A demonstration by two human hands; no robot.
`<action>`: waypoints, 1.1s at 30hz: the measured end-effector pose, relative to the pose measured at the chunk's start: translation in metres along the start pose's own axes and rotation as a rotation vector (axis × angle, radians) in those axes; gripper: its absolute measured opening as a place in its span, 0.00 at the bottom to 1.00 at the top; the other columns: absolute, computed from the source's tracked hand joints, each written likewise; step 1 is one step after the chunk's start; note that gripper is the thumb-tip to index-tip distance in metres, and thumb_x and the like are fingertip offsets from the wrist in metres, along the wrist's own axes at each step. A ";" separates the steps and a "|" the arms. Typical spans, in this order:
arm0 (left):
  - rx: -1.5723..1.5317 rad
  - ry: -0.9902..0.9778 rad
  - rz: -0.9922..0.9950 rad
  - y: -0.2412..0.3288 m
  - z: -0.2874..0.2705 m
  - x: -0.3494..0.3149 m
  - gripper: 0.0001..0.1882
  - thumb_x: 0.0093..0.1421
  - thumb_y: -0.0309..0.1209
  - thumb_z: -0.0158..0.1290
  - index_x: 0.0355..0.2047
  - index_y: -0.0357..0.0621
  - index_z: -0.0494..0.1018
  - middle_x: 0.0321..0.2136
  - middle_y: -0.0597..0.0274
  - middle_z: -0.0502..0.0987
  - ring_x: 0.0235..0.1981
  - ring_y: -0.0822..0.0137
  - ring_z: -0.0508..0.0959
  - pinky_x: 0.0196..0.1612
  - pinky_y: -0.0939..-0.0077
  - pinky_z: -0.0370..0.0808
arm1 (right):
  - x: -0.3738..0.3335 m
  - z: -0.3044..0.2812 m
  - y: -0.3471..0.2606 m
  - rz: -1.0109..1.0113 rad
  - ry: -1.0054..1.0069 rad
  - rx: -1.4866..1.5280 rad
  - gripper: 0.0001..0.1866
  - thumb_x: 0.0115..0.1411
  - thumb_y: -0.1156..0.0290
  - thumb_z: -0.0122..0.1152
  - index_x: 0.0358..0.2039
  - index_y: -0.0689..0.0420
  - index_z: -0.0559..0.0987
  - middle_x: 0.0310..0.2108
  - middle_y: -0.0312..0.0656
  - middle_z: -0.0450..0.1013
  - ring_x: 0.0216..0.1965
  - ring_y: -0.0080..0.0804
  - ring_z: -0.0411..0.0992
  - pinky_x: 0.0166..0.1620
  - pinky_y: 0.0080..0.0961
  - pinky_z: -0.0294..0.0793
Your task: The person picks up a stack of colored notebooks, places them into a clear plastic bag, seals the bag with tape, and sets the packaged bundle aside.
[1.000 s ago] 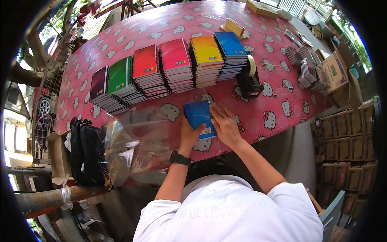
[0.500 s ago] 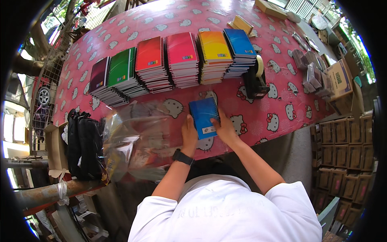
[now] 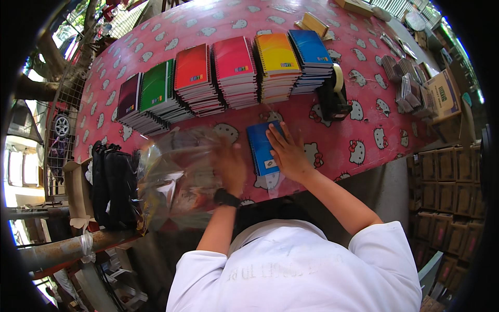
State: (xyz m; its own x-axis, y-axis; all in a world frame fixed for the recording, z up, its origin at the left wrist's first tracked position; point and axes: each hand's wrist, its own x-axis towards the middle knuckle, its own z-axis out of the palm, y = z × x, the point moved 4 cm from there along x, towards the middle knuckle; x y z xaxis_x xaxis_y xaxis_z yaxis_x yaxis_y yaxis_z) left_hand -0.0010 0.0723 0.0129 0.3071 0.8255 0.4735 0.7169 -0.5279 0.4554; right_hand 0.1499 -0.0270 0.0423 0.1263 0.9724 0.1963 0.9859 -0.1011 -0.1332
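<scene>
Six notebook stacks (image 3: 228,78); one blue notebook (image 3: 263,148), long axis running away from the person, under flat, open right hand (image 3: 288,154). Left hand (image 3: 228,166) blurred: grip cannot be told.

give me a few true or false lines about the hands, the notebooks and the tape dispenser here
1. The right hand rests flat on the blue spiral-bound notebook. True.
2. The left hand holds the black tape dispenser. False: it is at the clear plastic bags, blurred.
3. Six stacks of spiral notebooks stand in a row. True.
4. The pink patterned tablecloth is plain green. False: pink with white cartoon cats.
</scene>
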 end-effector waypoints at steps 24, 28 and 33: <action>-0.791 -0.454 -0.186 0.042 -0.050 0.013 0.11 0.54 0.26 0.53 0.39 0.38 0.76 0.38 0.54 0.76 0.29 0.60 0.77 0.35 0.70 0.74 | 0.056 -0.019 0.020 0.465 -0.262 0.702 0.16 0.53 0.60 0.58 0.25 0.62 0.79 0.25 0.52 0.74 0.32 0.48 0.74 0.37 0.38 0.71; -0.499 -0.278 0.321 0.034 -0.015 0.027 0.15 0.59 0.27 0.48 0.47 0.39 0.71 0.48 0.52 0.72 0.47 0.50 0.71 0.50 0.61 0.68 | 0.060 -0.020 0.013 0.438 -0.295 0.728 0.16 0.53 0.60 0.59 0.24 0.62 0.78 0.25 0.52 0.74 0.31 0.48 0.74 0.36 0.37 0.71; -0.435 -0.342 0.425 0.035 0.023 0.080 0.19 0.59 0.27 0.47 0.51 0.39 0.68 0.54 0.51 0.67 0.56 0.47 0.63 0.57 0.59 0.61 | 0.064 -0.025 0.011 0.399 -0.332 0.722 0.16 0.54 0.61 0.59 0.24 0.63 0.77 0.25 0.53 0.74 0.30 0.47 0.74 0.35 0.36 0.71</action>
State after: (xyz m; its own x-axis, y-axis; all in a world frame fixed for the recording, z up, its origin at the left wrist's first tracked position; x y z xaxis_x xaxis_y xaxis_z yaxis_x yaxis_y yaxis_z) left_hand 0.0628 0.1245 0.0488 0.7363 0.5086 0.4463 0.1969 -0.7921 0.5778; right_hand 0.1719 0.0289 0.0775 0.2966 0.9152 -0.2729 0.5515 -0.3974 -0.7334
